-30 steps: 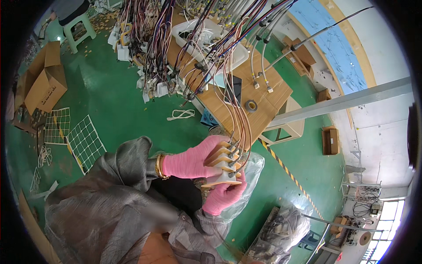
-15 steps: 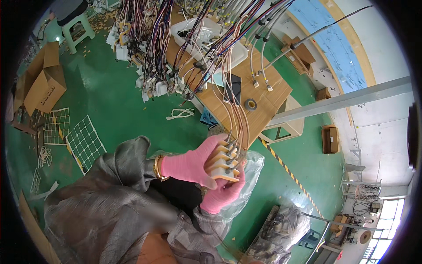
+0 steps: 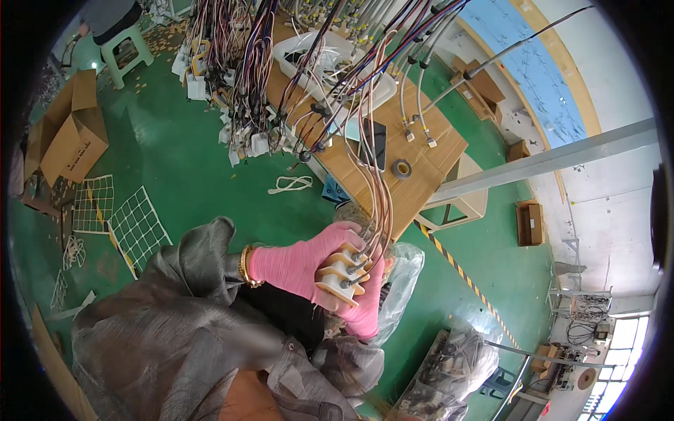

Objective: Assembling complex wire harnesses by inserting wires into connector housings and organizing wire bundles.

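I see the left pink-gloved hand (image 3: pixel 293 266) curled mostly closed, holding a white-and-tan ridged, plastic-looking stack (image 3: pixel 340 276); the right pink-gloved hand (image 3: pixel 365 312) cups its right side, fingers mostly hidden, so I can't tell its grip. Stack sits between the palms. I'd keep pressure even and leave slack in the thin brown-and-white wires (image 3: pixel 387 203) beyond the hands. Wire ends hard to make out
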### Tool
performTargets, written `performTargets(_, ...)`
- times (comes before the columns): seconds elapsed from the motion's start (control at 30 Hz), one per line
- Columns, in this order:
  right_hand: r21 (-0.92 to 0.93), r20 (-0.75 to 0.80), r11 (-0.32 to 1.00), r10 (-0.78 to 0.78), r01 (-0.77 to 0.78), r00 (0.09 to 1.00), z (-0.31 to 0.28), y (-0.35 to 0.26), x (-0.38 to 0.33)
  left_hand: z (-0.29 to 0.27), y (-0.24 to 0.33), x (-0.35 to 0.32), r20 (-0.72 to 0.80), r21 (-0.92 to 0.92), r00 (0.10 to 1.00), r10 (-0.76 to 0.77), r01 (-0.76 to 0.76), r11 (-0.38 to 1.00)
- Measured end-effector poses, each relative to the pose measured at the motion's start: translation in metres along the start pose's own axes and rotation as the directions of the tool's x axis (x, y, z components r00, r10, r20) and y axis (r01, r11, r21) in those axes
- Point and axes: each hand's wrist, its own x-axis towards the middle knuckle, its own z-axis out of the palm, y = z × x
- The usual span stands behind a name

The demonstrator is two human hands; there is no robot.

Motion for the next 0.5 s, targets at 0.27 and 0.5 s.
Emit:
performTargets(0.27, -0.090, 0.044, 0.979, -0.182, 0.185, 0.982, -0.003, 0.016, -0.004, -0.001, -0.011, -0.004, -0.027, 0.114, 0.999, 0.040, -0.037, 0.993)
performTargets(0.5, -0.449, -0.032, 0.875, -0.220, 0.182, 0.975, -0.010, 0.021, -0.008, 0.003, -0.012, -0.005, -0.029, 0.119, 0.992, 0.124, -0.120, 0.986)
